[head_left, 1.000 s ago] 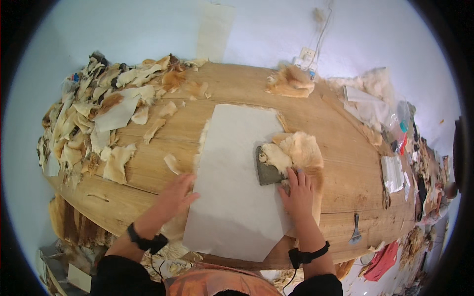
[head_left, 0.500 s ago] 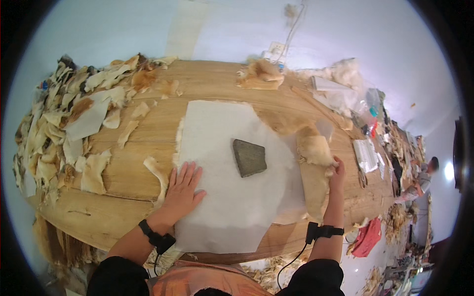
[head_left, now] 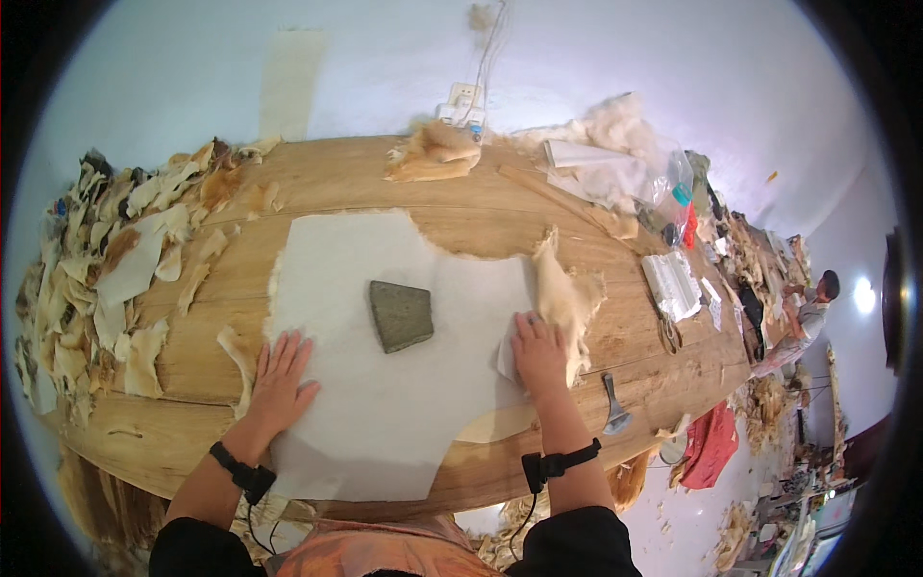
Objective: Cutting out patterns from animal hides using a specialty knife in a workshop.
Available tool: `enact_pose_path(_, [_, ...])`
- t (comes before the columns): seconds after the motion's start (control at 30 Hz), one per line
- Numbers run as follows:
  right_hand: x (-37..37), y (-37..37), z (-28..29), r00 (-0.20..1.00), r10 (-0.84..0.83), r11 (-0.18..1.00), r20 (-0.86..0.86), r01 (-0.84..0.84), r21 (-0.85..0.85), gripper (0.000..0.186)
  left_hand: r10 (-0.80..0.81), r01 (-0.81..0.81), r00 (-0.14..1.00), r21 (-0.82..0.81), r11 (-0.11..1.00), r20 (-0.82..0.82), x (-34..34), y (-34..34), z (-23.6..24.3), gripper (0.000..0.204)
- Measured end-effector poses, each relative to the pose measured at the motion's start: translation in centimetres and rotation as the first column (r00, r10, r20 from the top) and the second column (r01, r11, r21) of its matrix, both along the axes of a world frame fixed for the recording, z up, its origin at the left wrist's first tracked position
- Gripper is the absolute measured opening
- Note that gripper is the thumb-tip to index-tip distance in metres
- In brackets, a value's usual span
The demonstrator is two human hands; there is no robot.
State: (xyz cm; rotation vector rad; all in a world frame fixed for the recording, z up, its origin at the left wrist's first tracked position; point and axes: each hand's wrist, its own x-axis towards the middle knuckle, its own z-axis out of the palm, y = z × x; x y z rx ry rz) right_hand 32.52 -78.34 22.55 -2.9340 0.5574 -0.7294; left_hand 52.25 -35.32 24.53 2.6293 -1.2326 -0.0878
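A large whitish sheet (head_left: 375, 423) with furry fringes along some edges lies spread on the wooden table. On its middle rests a dark grey stone slab (head_left: 402, 317), four-sided and flat. My left hand (head_left: 279, 380) is open, palm down, on the sheet's left edge, its fingers spread. At the right edge my right hand (head_left: 538, 356) lies palm down with fingers stretched out, beside a small raised white flap. A cream fur piece (head_left: 569, 298) borders that hand on its right. Neither hand grips anything that I can see.
Fur and hide scraps (head_left: 115, 279) are heaped at the left. A fan-bladed hand tool (head_left: 616, 406) lies near the right edge. Further back are a tan fur piece (head_left: 435, 154), white fluffy fur (head_left: 615, 125) and a white slatted object (head_left: 673, 286). Another person (head_left: 808, 313) is at far right.
My right hand has let go of the fur edge and come down flat on the sheet. The folded fur now lies turned outward. The view has shifted right, uncovering the fan-bladed tool.
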Motion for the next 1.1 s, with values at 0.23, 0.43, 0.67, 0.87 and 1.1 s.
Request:
enact_pose_path(0.23, [-2.8, -11.9, 4.1, 0.913, -0.386, 0.898, -0.134, 0.405, 0.173, 0.034, 0.206, -0.201, 0.977, 0.071, 0.977, -0.063, -0.7, -0.1, -1.3, 0.073])
enact_pose_path(0.43, [-4.9, -19.3, 0.7, 0.924, -0.33, 0.925, -0.192, 0.357, 0.13, 0.051, 0.338, -0.336, 0.937, -0.042, 0.941, 0.088, -3.8, -4.7, -3.2, 0.074])
enact_pose_path(0.67, [-9.2, -25.0, 1.7, 0.681, -0.32, 0.947, -0.659, 0.232, -0.22, 0.018, 0.345, -0.341, 0.928, -0.048, 0.939, 0.141, -4.5, -4.9, -1.6, 0.074])
enact_pose_path(0.87, [-2.5, -21.6, 4.1, 0.85, -0.143, 0.981, -0.507, 0.053, -0.187, 0.023, 0.384, -0.384, 0.919, -0.009, 0.923, 0.093, -4.7, -4.8, -1.1, 0.076])
enact_pose_path(1.1, [12.1, 5.4, 3.8, 0.597, 0.793, 0.609, -0.12, -0.777, 0.16, 0.053, 0.411, -0.415, 0.907, 0.016, 0.91, 0.092, -4.8, -5.1, -1.4, 0.076])
